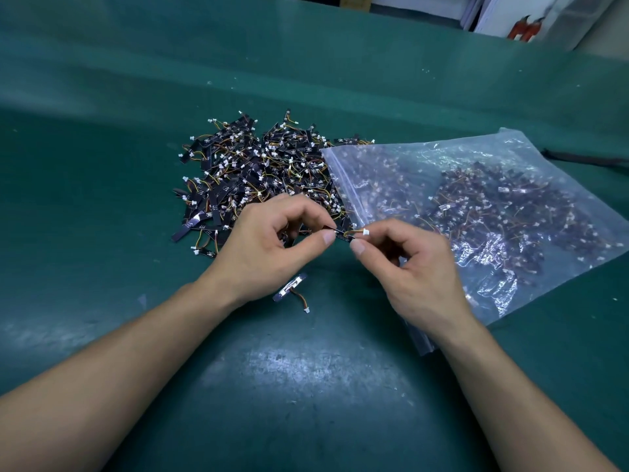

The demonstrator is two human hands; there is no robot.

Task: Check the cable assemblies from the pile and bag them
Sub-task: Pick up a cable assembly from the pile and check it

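One cable assembly (348,233), just in front of the pile (258,172), is pinched at its black strip (340,235) by your left hand (269,247) and at its white connector (366,232) by your right hand (418,267).

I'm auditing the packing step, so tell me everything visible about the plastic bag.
The plastic bag is clear, crinkled film with a zip strip along its mouth. It lies flat on the green mat, right of the pile, its mouth edge overlapping the pile. Many cable assemblies show through it. The right hand hides its near corner; contact cannot be told.
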